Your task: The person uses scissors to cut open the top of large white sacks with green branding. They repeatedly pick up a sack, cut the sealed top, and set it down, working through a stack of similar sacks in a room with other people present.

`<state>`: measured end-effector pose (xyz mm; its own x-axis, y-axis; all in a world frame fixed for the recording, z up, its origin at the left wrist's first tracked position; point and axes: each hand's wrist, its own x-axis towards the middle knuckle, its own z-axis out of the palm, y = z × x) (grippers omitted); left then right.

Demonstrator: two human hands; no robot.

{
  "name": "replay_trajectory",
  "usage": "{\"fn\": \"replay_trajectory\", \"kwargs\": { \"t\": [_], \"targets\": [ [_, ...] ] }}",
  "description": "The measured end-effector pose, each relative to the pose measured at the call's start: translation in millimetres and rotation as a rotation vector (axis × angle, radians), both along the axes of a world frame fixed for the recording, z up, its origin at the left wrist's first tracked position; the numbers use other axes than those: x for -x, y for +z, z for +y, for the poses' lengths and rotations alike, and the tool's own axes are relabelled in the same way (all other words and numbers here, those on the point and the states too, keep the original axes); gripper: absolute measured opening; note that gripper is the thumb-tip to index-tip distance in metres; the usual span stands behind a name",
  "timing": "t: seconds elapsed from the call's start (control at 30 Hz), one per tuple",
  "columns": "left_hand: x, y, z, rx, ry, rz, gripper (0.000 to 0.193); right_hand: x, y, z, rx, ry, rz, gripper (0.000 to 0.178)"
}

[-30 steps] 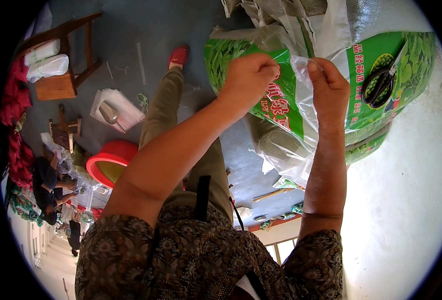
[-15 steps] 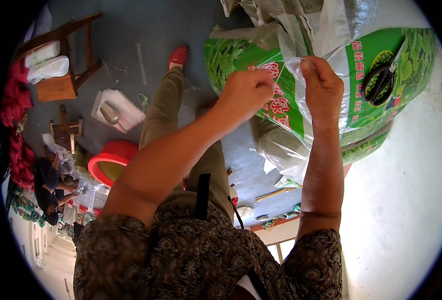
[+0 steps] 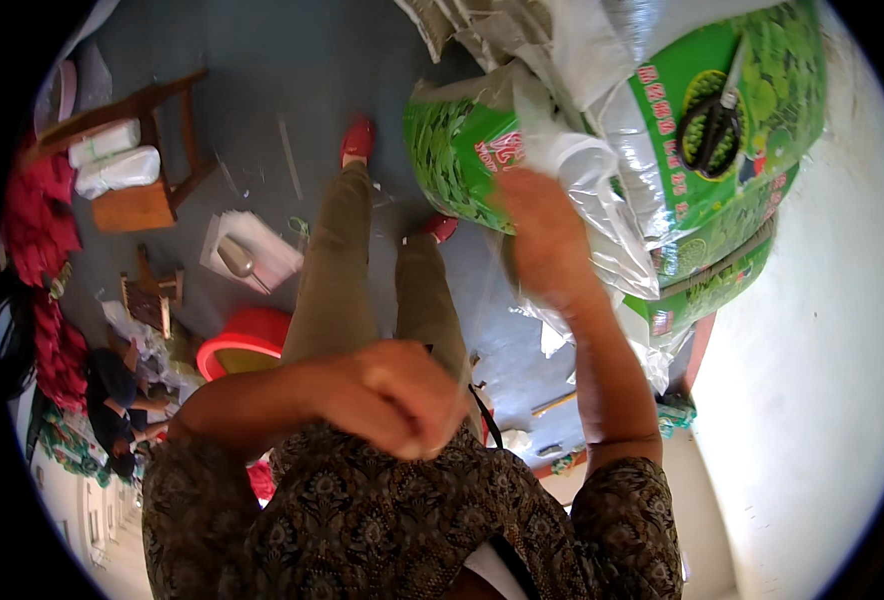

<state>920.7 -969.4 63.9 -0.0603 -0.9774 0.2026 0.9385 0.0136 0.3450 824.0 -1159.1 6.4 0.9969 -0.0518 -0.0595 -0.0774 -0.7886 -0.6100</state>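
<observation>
I saw a big green bag (image 3: 782,100) with leaf pictures, peas and red writing, fat and round, on the right side of my view. Shiny clear plastic (image 3: 622,230), all crinkled, lay loose across its middle.

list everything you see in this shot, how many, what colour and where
green sacks: at least two, green printed, upper right
scissors: one pair, black handles, on the top sack
clear plastic: count unclear, colourless, beside sacks
chair: one, brown, upper left
white packages: two, white, on the chair
scoop: one, grey, on plastic sheets
plastic sheets: one stack, whitish, floor
tub: one, red, left of the legs
cloth: one heap, red, far left
co-worker: one, dark clothes, lower left
shoes: two, red, floor
trousers: one pair, olive, centre
left hand: one, bare, before the waist
right hand: one, bare, blurred, near the plastic
</observation>
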Motion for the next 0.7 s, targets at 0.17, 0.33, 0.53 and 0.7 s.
{"fn": "replay_trajectory", "kwargs": {
  "t": [0.17, 0.33, 0.53, 0.7],
  "targets": [
    [-57.9, 62.8, 4.7, 0.146, 0.179, 0.221, 0.010, 17.6, 39.0, 49.1, -0.140, 0.065, 0.157, 0.026],
    [-77.3, 100.9, -18.8, -0.299, 0.574, -0.600, 0.036, 20.9, 162.7, 86.2, -1.170, -0.539, 0.148, 0.018],
    [36.2, 41.7, -48.0, 0.227, -0.064, -1.605, 0.040, 71.5, 316.6, 30.5, -1.191, -0.866, -0.687, 0.017],
    [55.1, 67.1, -39.8, -0.082, 0.317, -1.679, 0.037, 136.1, 381.0, 19.2, -1.262, -0.712, -0.741, 0.019]
  ]
}}
